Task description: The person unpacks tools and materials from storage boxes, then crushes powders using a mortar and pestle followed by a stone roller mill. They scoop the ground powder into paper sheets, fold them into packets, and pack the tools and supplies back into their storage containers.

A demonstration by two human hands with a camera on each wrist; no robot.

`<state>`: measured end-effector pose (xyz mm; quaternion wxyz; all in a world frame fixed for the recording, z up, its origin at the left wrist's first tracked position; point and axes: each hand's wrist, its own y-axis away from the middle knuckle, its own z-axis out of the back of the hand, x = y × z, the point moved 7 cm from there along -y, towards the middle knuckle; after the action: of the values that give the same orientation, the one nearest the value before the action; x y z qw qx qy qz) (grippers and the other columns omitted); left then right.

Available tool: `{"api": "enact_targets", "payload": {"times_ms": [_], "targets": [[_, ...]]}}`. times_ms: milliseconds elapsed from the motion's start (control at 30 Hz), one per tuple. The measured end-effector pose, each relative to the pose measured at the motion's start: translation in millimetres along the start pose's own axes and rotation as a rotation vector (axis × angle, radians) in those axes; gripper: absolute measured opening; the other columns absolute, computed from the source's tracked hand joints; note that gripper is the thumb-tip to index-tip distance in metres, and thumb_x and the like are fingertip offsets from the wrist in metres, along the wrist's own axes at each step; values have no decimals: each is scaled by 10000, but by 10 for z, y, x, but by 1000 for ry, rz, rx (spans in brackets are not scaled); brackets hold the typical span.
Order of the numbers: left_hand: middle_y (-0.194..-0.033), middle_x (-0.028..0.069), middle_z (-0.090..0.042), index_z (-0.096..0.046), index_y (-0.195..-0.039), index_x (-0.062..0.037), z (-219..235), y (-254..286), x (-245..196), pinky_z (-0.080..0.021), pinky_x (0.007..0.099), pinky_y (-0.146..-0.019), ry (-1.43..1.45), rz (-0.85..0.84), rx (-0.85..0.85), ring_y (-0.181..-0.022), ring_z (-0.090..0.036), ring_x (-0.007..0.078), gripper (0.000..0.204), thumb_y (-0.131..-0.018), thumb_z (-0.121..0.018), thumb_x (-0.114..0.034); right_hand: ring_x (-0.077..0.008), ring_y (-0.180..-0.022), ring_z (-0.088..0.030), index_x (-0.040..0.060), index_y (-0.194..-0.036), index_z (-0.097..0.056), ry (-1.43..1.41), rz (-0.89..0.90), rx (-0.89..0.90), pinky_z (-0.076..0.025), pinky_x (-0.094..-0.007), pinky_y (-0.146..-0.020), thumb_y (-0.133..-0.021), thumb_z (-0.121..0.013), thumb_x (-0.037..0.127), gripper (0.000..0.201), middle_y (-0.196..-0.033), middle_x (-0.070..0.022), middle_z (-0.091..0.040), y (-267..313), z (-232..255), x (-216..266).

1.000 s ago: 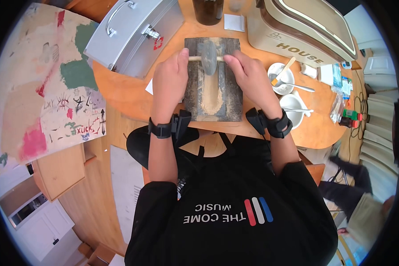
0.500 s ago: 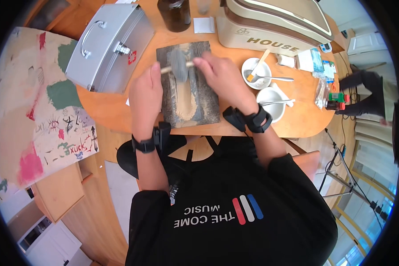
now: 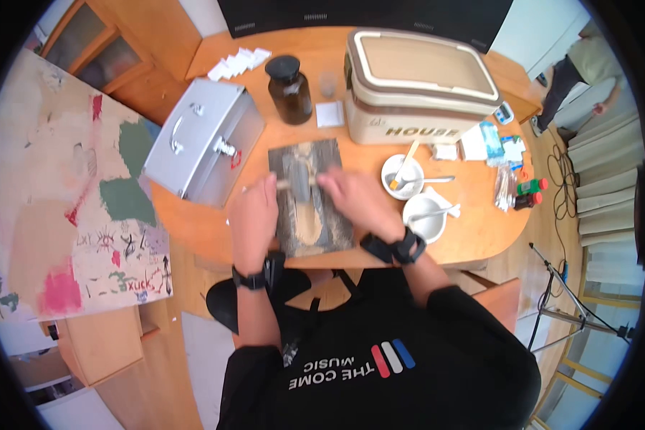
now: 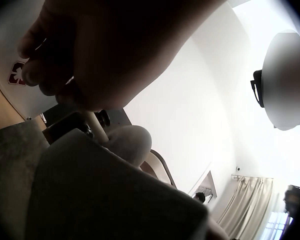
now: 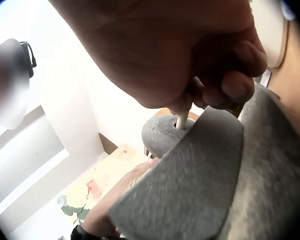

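A grey stone grinding wheel stands upright in the long groove of a dark stone grinding trough. Tan powder lines that groove. Through the wheel's centre runs a pale wooden axle. My left hand grips its left end and my right hand its right end, both with curled fingers. In the left wrist view the wheel shows past the trough's raised wall, under the left hand. The right wrist view has the right hand close above the trough wall.
A silver case stands left of the trough. Behind are a brown jar, a white paper square and a beige HOUSE box. On the right sit a white bowl with a brush, a white mortar and small bottles.
The wheel has rolled a little along the groove toward my body, both hands moving with it. The head view has tilted up, showing more table. Another person has walked to the far right.
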<state>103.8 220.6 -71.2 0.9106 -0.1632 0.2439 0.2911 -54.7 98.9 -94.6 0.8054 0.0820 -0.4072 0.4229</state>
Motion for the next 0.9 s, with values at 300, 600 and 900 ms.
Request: {"api": "enact_targets", "payload": {"times_ms": [300, 600, 900], "targets": [[-807, 276, -647, -651, -890, 0, 10, 236, -59, -473, 546, -677, 69, 24, -32, -796, -620, 496, 410, -1093, -480, -313, -468, -725, -629, 32, -922, -625, -45, 32, -3, -479, -520, -631, -1057, -573, 324, 326, -741, -222, -643, -8, 3, -62], [-871, 278, -670, -677, -922, 9, -34, 297, 65, -489, 554, -723, 103, 30, 43, -871, -637, 491, 448, -1093, -474, -351, -426, -674, -625, 21, -876, -633, -98, -58, 126, -469, -470, -605, -1047, -594, 327, 352, -710, -219, -618, 250, -25, 2], [-840, 278, -649, -659, -906, -6, -89, 226, 108, -461, 565, -690, 73, 45, 81, -820, -620, 503, 445, -1096, -469, -361, -484, -761, -627, 30, -901, -620, -92, -124, 145, -475, -533, -649, -1051, -567, 375, 380, -776, -251, -642, 113, -6, -37]]}}
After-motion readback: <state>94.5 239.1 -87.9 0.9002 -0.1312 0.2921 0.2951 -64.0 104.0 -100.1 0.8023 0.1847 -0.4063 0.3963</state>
